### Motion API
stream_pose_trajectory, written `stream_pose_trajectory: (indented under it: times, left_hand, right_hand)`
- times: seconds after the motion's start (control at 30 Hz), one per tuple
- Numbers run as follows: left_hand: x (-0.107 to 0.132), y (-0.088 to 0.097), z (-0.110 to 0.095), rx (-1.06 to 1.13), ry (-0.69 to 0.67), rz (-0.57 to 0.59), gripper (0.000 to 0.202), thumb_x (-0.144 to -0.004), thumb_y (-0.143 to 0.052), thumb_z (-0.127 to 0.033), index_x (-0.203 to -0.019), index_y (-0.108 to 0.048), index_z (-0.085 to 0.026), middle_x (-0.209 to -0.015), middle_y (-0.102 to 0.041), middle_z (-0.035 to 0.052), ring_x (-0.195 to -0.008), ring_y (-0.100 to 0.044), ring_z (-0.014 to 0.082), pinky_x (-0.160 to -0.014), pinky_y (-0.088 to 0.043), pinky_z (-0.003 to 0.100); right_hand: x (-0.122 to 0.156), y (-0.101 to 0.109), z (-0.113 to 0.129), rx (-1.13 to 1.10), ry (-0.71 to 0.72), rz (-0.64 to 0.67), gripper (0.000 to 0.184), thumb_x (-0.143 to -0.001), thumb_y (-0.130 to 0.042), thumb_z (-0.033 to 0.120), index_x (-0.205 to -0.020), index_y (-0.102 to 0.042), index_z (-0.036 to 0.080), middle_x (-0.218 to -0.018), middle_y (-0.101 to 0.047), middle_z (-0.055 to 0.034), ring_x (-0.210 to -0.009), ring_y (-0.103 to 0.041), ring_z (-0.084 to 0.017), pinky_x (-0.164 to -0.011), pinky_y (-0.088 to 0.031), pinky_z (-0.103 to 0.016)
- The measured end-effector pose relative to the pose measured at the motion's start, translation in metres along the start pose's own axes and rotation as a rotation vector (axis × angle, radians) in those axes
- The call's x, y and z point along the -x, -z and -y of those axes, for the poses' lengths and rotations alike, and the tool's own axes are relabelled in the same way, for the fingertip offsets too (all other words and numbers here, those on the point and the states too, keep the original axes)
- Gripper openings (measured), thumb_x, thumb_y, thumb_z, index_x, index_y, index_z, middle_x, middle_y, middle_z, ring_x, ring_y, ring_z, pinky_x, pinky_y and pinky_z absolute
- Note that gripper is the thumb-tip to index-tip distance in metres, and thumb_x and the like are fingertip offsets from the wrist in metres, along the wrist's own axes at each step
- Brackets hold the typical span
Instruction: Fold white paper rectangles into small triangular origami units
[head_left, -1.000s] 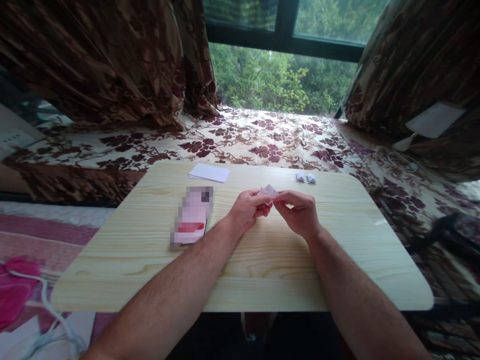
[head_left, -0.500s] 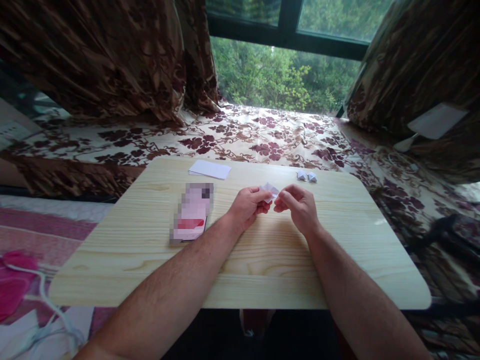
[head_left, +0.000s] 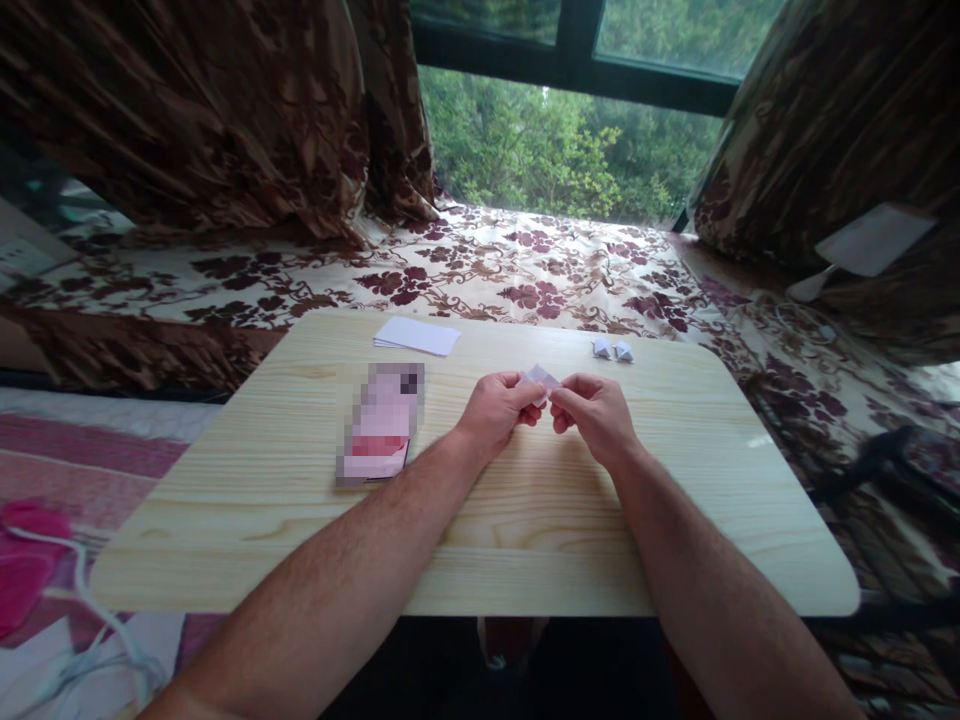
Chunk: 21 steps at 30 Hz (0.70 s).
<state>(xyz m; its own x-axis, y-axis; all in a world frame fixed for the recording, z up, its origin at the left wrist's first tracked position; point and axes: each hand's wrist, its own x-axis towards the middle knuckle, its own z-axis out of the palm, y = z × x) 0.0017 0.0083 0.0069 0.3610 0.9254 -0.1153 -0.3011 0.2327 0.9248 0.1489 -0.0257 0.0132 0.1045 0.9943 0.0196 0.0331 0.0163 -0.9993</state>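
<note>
A small folded piece of white paper (head_left: 539,378) is pinched between both hands above the middle of a pale wooden table (head_left: 480,530). My left hand (head_left: 496,413) closes on its left side with thumb and fingers curled. My right hand (head_left: 596,416) pinches its right edge. Two finished small folded paper pieces (head_left: 613,350) lie at the table's far right. A stack of white paper sheets (head_left: 417,336) rests at the far edge, left of centre.
A pink, blurred-out flat object (head_left: 381,424) lies on the table left of my hands. Behind the table are a floral-covered window ledge (head_left: 480,265), brown curtains (head_left: 195,110) and a window. A pink item with a white cable (head_left: 45,590) lies at lower left.
Both hands stay at the same spot with the folded paper. The right hand's fingers parted from it briefly, then pinched its right edge again. The view shifted slightly.
</note>
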Motion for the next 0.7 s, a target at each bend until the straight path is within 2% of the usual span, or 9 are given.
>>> stream_pose_trajectory:
  times: [0.37, 0.57, 0.7]
  left_hand:
    - [-0.0004, -0.0009, 0.0033, -0.069, -0.051, -0.043, 0.015, -0.069, -0.071, -0.024, -0.066, -0.062, -0.012, -0.056, -0.059, 0.0003, -0.047, -0.051, 0.0085, -0.046, -0.038, 0.022]
    - [0.0015, 0.0016, 0.0037, -0.262, -0.166, -0.063, 0.016, -0.073, -0.069, -0.027, -0.069, -0.064, -0.013, -0.059, -0.061, 0.0013, -0.051, -0.052, 0.0097, -0.048, -0.040, 0.023]
    - [0.0019, 0.0041, 0.0050, -0.301, -0.198, -0.031, 0.017, -0.075, -0.068, -0.030, -0.072, -0.064, -0.013, -0.061, -0.062, 0.0013, -0.054, -0.054, 0.0108, -0.051, -0.041, 0.023]
  right_hand:
    - [-0.0004, -0.0009, -0.0010, 0.000, 0.010, 0.026, 0.015, -0.075, -0.070, 0.026, -0.067, -0.063, 0.016, -0.056, -0.064, 0.0005, -0.042, -0.057, -0.011, -0.042, -0.043, -0.022]
    - [0.0008, -0.0020, 0.0012, 0.017, 0.004, 0.008, 0.019, -0.074, -0.072, 0.030, -0.067, -0.062, 0.016, -0.057, -0.064, 0.0001, -0.044, -0.058, -0.011, -0.043, -0.045, -0.022]
    - [0.0008, -0.0016, 0.0021, 0.027, 0.012, 0.011, 0.021, -0.075, -0.072, 0.031, -0.065, -0.061, 0.016, -0.054, -0.063, -0.0001, -0.044, -0.057, -0.011, -0.043, -0.044, -0.022]
